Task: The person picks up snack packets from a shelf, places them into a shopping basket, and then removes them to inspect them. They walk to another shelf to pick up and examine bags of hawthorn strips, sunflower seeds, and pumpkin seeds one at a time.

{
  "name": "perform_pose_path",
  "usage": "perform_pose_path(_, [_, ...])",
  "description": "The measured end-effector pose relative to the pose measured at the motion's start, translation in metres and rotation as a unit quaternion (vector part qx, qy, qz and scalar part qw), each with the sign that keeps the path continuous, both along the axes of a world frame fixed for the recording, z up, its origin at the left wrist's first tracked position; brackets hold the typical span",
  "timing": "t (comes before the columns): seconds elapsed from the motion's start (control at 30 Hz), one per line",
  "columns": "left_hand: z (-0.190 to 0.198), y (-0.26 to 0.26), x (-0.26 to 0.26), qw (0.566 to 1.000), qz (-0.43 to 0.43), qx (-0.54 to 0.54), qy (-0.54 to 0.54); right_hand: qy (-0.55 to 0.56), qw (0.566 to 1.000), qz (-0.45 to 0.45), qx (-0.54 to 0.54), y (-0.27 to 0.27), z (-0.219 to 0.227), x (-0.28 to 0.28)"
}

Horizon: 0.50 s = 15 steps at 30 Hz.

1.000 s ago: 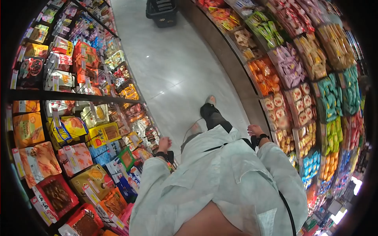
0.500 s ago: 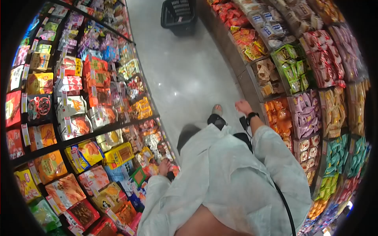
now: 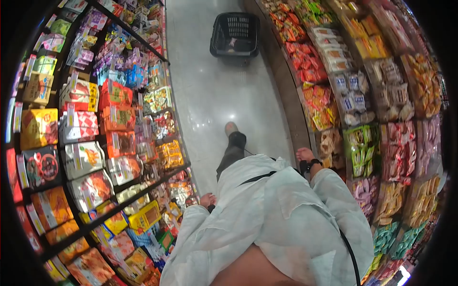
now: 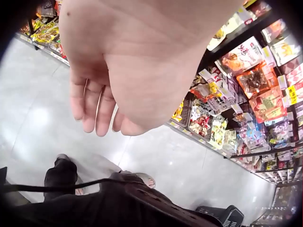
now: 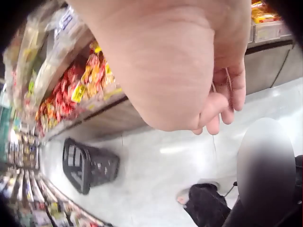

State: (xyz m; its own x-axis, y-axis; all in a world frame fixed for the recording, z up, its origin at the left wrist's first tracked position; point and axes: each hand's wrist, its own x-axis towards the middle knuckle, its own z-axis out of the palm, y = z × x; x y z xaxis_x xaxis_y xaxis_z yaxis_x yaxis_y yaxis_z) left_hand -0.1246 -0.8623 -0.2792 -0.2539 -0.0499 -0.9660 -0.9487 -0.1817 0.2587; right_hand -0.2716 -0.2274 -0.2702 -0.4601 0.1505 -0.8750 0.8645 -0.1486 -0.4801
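The left hand (image 3: 207,200) hangs beside the body near the left shelf; in the left wrist view the same hand (image 4: 128,71) shows relaxed, slightly bent fingers (image 4: 97,111) with nothing in them. On the other side, the right hand (image 3: 305,155) hangs near the right-hand bins, a dark band at its wrist. The right wrist view shows this hand (image 5: 175,71) with loosely bent fingers (image 5: 225,106), also empty. A black basket (image 3: 235,37) stands on the floor ahead, and a small item (image 3: 233,42) shows inside it.
Shelves of packaged snacks (image 3: 90,157) line the left side. Bins of wrapped snacks (image 3: 362,148) run along the right. Between them lies a grey tiled floor (image 3: 200,90), with the person's foot (image 3: 231,128) on it. A black cord (image 3: 350,252) hangs by the right sleeve.
The basket and shelves have shifted down in the head view, the basket now nearer. The right hand has lowered back toward the body, and a different foot is forward.
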Motion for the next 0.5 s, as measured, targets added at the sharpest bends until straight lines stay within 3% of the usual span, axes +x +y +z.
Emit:
perform_pose_path(0.07, [-0.014, -0.012, -0.051, 1.0, -0.011, -0.006, -0.01, 0.038, 0.986, -0.164, -0.004, 0.014, 0.006, -0.021])
perform_pose_path(0.13, [-0.02, -0.03, -0.101, 0.999, -0.022, -0.016, -0.021, 0.045, 0.987, -0.151, -0.023, 0.027, 0.005, -0.044])
perform_pose_path(0.17, [-0.026, -0.042, -0.147, 0.955, -0.254, -0.106, 0.107, 0.056, 0.987, -0.145, -0.036, 0.024, 0.007, -0.078])
perform_pose_path(0.2, [-0.032, -0.054, -0.194, 0.835, -0.465, -0.192, 0.221, 0.063, 0.99, -0.123, -0.006, 0.019, 0.007, -0.111])
perform_pose_path(0.23, [-0.034, -0.062, -0.233, 0.651, -0.643, -0.26, 0.309, 0.059, 0.993, -0.102, 0.023, 0.008, 0.02, -0.136])
perform_pose_path(0.27, [0.036, -0.035, -0.288, 0.682, -0.596, -0.311, 0.288, 0.048, 0.994, -0.081, 0.052, -0.003, 0.028, -0.151])
perform_pose_path(0.3, [0.032, -0.03, -0.327, 0.895, -0.336, -0.171, 0.238, 0.066, 0.994, -0.087, -0.002, -0.012, 0.031, -0.173])
perform_pose_path(0.33, [0.028, -0.025, -0.366, 0.979, 0.01, -0.066, 0.191, 0.039, 0.997, -0.072, -0.002, -0.026, 0.038, -0.193])
perform_pose_path(0.4, [0.074, -0.003, -0.449, 0.971, 0.003, -0.096, 0.221, 0.006, 0.999, -0.039, -0.004, -0.048, 0.052, -0.262])
perform_pose_path(0.5, [0.094, 0.006, -0.522, 0.958, -0.03, -0.1, 0.267, 0.018, 0.998, 0.044, 0.032, -0.058, 0.054, -0.338])
